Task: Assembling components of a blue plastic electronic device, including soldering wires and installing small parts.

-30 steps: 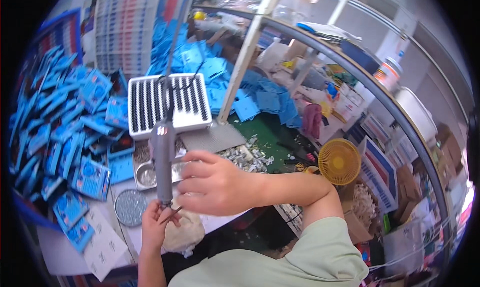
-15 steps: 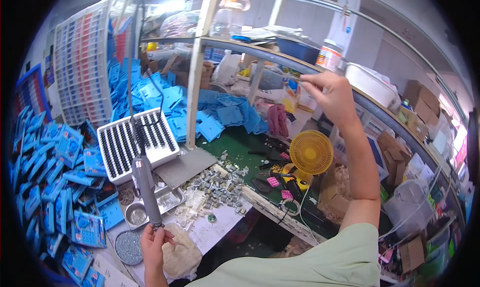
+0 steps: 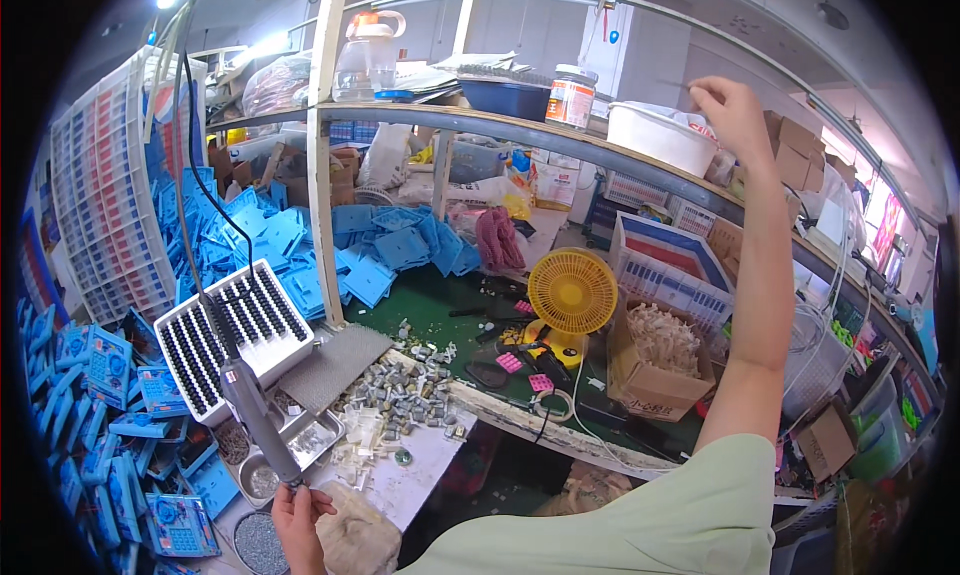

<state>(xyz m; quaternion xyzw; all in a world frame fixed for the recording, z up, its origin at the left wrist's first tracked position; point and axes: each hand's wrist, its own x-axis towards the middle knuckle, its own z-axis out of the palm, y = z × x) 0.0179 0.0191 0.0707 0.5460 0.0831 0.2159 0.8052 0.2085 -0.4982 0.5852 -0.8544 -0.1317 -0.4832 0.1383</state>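
A grey electric screwdriver hangs from a dark cord at the left, tip down. The fingers of my left hand are closed around its lower end. What is pinched at the tip is too small to make out. My right hand is raised high at the right, at shelf height, beside a white tub. Its thumb and fingertips are bent together, and anything between them is too small to tell. Below the screwdriver are a metal tray and a round dish of small grey parts.
A white tray of black parts stands at left beside blue plastic housings. Small metal motors lie heaped on the bench. A yellow fan, a cardboard box and a shelf on posts stand beyond.
The view has swung to the right, so the bench things sit further left. My right hand has moved right along the shelf, to the white tub. My left hand stays at the screwdriver's lower end.
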